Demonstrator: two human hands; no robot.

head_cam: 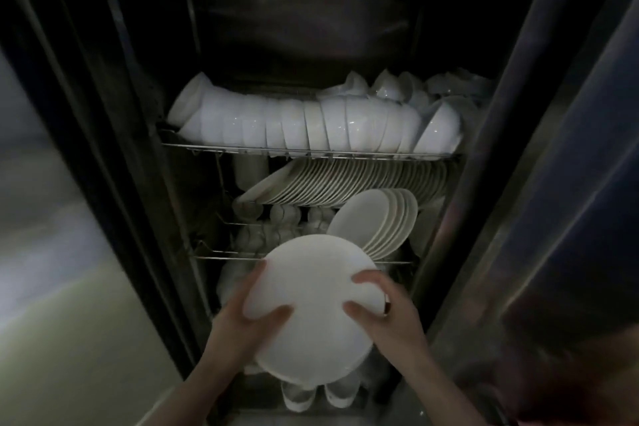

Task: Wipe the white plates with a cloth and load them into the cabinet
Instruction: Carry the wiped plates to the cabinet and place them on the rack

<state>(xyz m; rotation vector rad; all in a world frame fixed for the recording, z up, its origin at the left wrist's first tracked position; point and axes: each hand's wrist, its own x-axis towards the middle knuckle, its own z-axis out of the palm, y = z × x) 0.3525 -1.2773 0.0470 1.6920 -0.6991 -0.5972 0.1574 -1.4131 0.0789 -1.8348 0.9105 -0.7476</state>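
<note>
Both hands hold a stack of white plates [311, 301] in front of the open dark cabinet [145, 121]. My left hand [242, 328] grips the stack's left edge, thumb on top. My right hand [383, 315] grips the right edge, fingers curled over the rim. The stack is tilted toward me, just below a wire shelf [221, 254]. Several white plates [380, 221] lean on edge on that shelf to the right. No cloth is visible.
A top wire rack [242, 149] carries a row of white bowls [311, 124]. Below it stands a long row of upright plates [356, 183]. Small cups [283, 218] sit behind. Glasses [301, 394] stand at the bottom. The steel door [553, 218] hangs open at right.
</note>
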